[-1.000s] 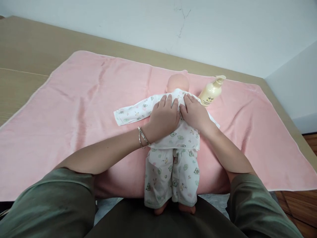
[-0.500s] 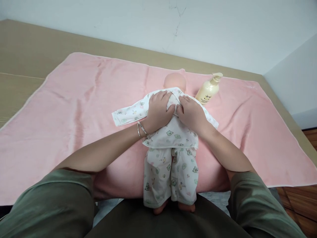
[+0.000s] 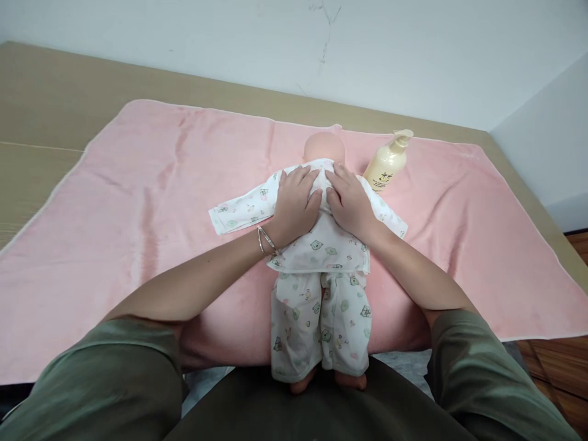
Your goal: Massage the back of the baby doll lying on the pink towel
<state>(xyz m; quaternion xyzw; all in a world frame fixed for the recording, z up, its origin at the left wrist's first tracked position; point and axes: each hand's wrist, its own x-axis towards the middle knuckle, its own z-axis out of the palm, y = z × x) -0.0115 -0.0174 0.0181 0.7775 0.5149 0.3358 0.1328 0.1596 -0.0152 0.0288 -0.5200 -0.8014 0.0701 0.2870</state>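
A baby doll point(image 3: 324, 147) lies face down on a pink blanket point(image 3: 193, 177), its head away from me and its feet hanging over the near edge. It wears a white printed top point(image 3: 333, 248) and matching trousers point(image 3: 298, 331). My left hand point(image 3: 298, 199), with silver bangles point(image 3: 266, 240) at the wrist, rests flat on the left of the doll's upper back. On the right side of the back lies my right hand point(image 3: 350, 201), fingers stretched toward the doll's neck. Both thumbs point inward, a small gap between them.
A cream pump bottle point(image 3: 388, 162) stands on the blanket to the right of the doll's head. The blanket covers a wooden table point(image 3: 46, 86) set against a white wall point(image 3: 229, 37). Wooden flooring point(image 3: 560, 367) shows at the lower right.
My right hand has shifted slightly up and inward on the doll's back, its fingers now nearer the collar. My left hand stays almost where it was. The view has tilted slightly.
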